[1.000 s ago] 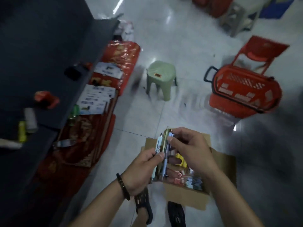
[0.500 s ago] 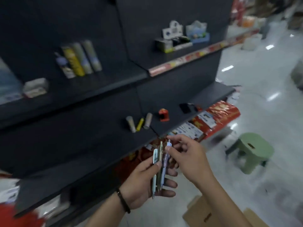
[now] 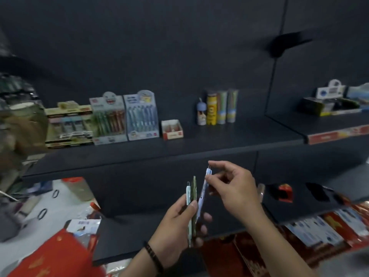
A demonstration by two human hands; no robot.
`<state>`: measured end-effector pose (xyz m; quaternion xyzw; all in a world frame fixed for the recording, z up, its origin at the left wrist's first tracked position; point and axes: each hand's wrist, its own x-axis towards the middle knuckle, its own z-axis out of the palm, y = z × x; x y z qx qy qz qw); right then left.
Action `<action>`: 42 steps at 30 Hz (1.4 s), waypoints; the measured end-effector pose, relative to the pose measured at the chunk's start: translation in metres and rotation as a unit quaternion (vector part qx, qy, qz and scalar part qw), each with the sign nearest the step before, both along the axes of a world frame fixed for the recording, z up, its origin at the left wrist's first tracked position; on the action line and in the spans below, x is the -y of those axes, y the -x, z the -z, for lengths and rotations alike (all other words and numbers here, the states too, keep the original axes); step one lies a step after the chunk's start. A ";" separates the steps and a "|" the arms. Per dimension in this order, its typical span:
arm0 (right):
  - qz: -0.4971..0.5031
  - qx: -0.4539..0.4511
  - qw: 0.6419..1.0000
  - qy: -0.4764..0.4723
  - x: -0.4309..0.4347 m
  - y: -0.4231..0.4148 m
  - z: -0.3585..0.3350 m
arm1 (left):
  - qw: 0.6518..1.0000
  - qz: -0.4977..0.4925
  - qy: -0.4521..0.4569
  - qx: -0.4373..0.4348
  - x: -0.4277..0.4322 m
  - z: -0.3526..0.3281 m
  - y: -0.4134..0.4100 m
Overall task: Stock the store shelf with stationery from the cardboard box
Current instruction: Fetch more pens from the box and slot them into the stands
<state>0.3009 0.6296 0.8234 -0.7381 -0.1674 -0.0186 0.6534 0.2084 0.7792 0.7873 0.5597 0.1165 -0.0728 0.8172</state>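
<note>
My left hand [image 3: 179, 226] grips a small bunch of pens [image 3: 192, 198] upright in front of the dark shelf [image 3: 219, 140]. My right hand [image 3: 231, 188] pinches the top of a pale blue pen [image 3: 203, 188] at the right side of that bunch. Two display boxes of pens [image 3: 123, 118] stand on the shelf, left of centre. The cardboard box is out of view.
A small red-and-white box [image 3: 172, 129] and several upright tubes [image 3: 218, 107] stand on the same shelf. More display boxes [image 3: 333, 100] sit on the right-hand shelf. Red packets [image 3: 319, 232] and a red bag [image 3: 56, 256] lie low down. A lower shelf [image 3: 295, 196] holds small items.
The view swung up from the cardboard box on the floor to the shelf. Both hands rose with the pens, and the right hand has drawn the blue pen upward.
</note>
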 end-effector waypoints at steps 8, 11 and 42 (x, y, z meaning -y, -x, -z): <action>-0.076 0.048 0.996 0.015 -0.109 -0.073 -0.036 | 0.993 -0.089 -0.050 0.052 -0.110 -0.009 -0.059; -0.071 0.077 0.994 -0.010 -0.139 -0.113 -0.044 | 0.987 -0.127 -0.069 0.071 -0.144 -0.007 -0.093; 0.053 0.211 0.958 0.186 -0.385 -0.355 -0.042 | 0.983 -0.076 -0.077 0.146 -0.395 -0.030 -0.291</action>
